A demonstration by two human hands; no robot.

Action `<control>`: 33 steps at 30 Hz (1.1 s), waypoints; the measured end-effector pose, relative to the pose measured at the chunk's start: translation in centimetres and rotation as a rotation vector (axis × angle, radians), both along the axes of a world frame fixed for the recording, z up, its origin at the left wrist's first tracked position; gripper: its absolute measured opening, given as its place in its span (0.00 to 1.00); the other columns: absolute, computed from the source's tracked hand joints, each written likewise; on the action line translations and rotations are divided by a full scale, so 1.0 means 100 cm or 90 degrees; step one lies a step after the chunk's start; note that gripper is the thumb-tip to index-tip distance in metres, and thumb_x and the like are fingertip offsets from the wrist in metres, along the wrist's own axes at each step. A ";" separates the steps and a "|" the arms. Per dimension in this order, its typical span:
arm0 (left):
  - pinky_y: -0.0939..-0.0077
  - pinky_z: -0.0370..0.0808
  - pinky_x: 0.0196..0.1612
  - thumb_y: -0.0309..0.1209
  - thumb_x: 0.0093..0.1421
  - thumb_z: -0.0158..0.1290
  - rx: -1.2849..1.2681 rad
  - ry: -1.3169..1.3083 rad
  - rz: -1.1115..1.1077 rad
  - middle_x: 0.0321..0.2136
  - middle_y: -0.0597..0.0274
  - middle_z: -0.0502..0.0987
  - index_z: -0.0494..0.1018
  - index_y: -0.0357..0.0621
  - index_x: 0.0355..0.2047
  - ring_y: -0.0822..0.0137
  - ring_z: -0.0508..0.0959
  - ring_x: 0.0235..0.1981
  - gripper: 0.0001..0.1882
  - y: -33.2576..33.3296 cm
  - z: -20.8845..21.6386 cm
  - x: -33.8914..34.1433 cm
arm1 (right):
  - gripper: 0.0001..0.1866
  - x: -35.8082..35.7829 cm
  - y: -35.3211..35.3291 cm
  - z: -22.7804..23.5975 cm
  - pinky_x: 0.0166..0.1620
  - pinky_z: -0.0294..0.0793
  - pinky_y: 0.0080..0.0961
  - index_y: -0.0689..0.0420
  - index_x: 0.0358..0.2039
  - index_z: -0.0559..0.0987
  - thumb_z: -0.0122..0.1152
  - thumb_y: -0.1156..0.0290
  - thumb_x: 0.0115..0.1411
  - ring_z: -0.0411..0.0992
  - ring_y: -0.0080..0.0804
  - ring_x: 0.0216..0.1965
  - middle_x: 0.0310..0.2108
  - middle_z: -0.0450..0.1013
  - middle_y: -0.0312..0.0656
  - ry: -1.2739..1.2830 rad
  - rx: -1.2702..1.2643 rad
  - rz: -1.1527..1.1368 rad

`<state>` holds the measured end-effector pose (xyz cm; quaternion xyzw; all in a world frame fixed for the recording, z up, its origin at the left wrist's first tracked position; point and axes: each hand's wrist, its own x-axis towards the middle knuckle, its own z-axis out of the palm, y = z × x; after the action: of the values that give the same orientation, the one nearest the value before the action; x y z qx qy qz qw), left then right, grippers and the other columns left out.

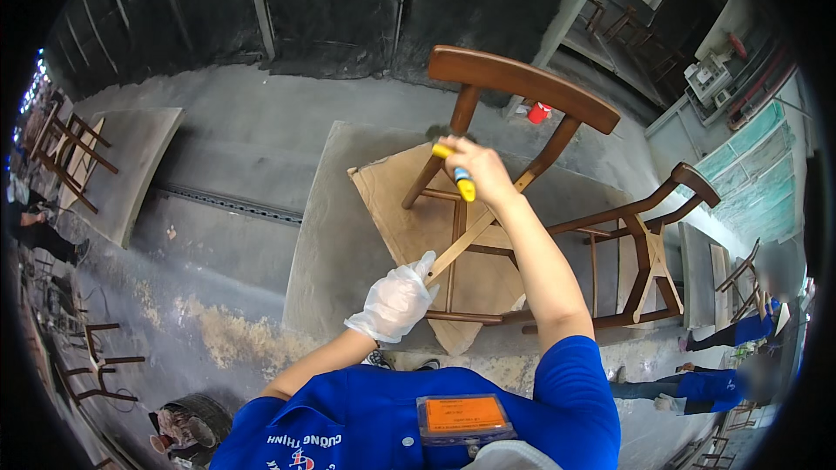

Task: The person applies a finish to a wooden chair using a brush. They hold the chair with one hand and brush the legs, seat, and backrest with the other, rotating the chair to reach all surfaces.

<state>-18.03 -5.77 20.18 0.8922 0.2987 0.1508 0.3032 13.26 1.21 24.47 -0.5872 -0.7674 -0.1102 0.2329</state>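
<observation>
Brown wooden chair (549, 155) over the cardboard (383, 196), a hand at each end of the work.
At the cardboard's near edge, the gloved left hand (396, 303) grips the lower end of the chair's pale bar (460, 247); a firm hold there should steady the frame. Above the cardboard, a yellow-handled tool (467, 185) sits in the closed, bare right hand (484, 171); its working end is unclear. Light, even strokes, with knuckles clear of the wood, would probably serve best. Right of the cardboard's middle, a second chair (644, 244) calls for elbow care.
</observation>
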 end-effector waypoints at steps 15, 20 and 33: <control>0.51 0.84 0.50 0.44 0.69 0.61 -0.031 0.060 -0.036 0.52 0.44 0.82 0.66 0.42 0.72 0.42 0.84 0.47 0.36 0.003 0.005 0.005 | 0.05 0.087 -0.048 0.096 0.64 0.78 0.38 0.55 0.32 0.86 0.73 0.80 0.64 0.78 0.40 0.61 0.62 0.78 0.49 0.760 0.601 -0.174; 0.50 0.83 0.50 0.44 0.69 0.60 -0.019 0.068 -0.042 0.53 0.43 0.82 0.64 0.41 0.73 0.41 0.84 0.47 0.37 0.004 -0.001 0.005 | 0.09 0.072 -0.051 0.111 0.59 0.82 0.36 0.53 0.29 0.83 0.69 0.83 0.58 0.81 0.44 0.58 0.62 0.78 0.51 0.035 0.747 -0.575; 0.50 0.81 0.53 0.43 0.69 0.61 -0.060 0.030 -0.057 0.47 0.33 0.83 0.64 0.39 0.74 0.37 0.84 0.49 0.39 0.007 0.003 0.005 | 0.09 0.108 -0.081 0.069 0.65 0.76 0.39 0.54 0.29 0.85 0.73 0.84 0.58 0.77 0.45 0.62 0.63 0.79 0.48 0.709 0.584 -0.318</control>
<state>-17.54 -5.03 20.53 0.8927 0.2722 0.1013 0.3445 24.04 -6.92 31.36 -0.5566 -0.2582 -0.1547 0.7743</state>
